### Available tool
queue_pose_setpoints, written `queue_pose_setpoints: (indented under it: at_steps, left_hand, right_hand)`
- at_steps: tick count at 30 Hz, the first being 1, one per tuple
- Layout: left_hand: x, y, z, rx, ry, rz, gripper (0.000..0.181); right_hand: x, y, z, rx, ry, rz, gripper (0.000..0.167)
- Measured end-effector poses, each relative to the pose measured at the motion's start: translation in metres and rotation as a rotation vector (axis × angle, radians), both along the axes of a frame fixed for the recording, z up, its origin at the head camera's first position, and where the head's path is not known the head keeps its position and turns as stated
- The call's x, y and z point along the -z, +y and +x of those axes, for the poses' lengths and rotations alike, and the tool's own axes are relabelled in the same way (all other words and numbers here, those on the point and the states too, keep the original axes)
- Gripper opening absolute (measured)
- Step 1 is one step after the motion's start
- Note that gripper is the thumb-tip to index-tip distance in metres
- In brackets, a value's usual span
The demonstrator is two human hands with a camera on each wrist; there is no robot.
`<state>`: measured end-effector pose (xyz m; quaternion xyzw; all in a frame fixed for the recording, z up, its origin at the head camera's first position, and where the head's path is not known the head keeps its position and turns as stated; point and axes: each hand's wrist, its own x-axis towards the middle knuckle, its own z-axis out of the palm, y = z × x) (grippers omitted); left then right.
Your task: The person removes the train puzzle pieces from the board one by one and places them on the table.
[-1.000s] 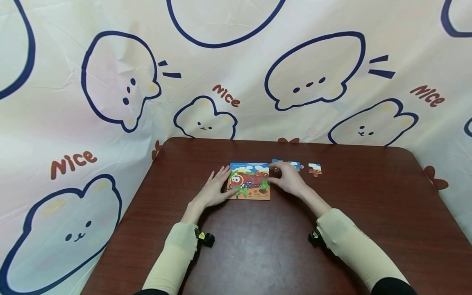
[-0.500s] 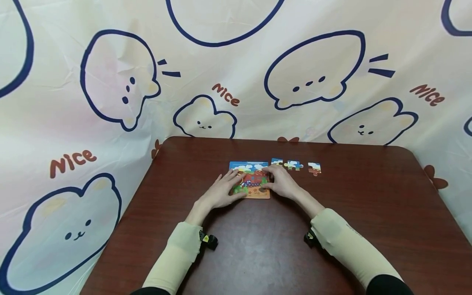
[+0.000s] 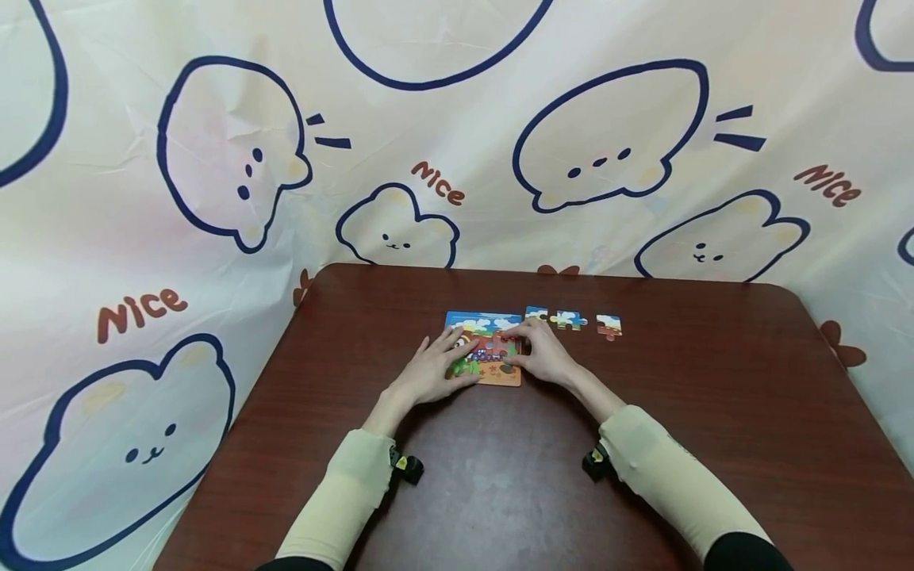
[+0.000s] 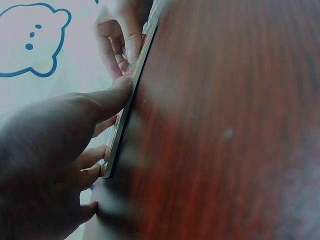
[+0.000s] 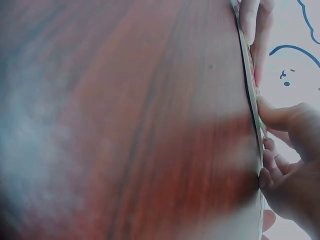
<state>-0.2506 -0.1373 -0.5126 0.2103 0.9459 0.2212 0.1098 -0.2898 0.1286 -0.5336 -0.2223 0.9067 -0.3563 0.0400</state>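
A picture puzzle (image 3: 498, 374) in a flat board lies near the far side of the table, with blue sky above and orange ground below. My left hand (image 3: 426, 373) rests spread over its left half, its thumb along the near edge. At the right half, my right hand (image 3: 546, 353) pinches a red and green puzzle piece (image 3: 508, 346) between thumb and fingertips, at the picture's surface. A thin green edge (image 5: 262, 128) shows by the right thumb in the right wrist view. The left wrist view has both thumbs close to the board's edge (image 4: 120, 132).
Three loose puzzle pieces lie right of the board: one by its corner (image 3: 536, 313), a blue-and-white piece (image 3: 569, 319) and a separate piece (image 3: 609, 326) farther right. The brown table (image 3: 485, 476) meets a patterned cloth (image 3: 485, 135) behind it.
My right hand has moved left from the board's right edge onto the picture, uncovering the loose pieces. My left hand has slid right, farther over the puzzle.
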Motion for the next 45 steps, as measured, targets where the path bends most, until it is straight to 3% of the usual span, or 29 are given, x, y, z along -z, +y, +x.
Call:
queue_pose_setpoints:
  at_steps: [10,19,37,45]
  left_hand:
    - [0.001,0.0,-0.001,0.016,0.013,-0.009,0.071]
    - [0.004,-0.002,0.0,-0.002,0.005,0.001,0.073]
    - [0.005,-0.001,0.001,-0.012,0.007,0.035,0.074]
    - [0.004,-0.001,0.002,-0.015,0.0,0.043,0.073]
  right_hand:
    - [-0.002,0.003,-0.001,-0.028,-0.07,-0.163,0.036]
    - [-0.003,0.002,-0.001,0.018,-0.136,-0.215,0.052]
    - [0.001,0.012,-0.001,-0.026,-0.162,-0.261,0.046]
    - [0.003,0.011,0.001,-0.016,-0.131,-0.203,0.048]
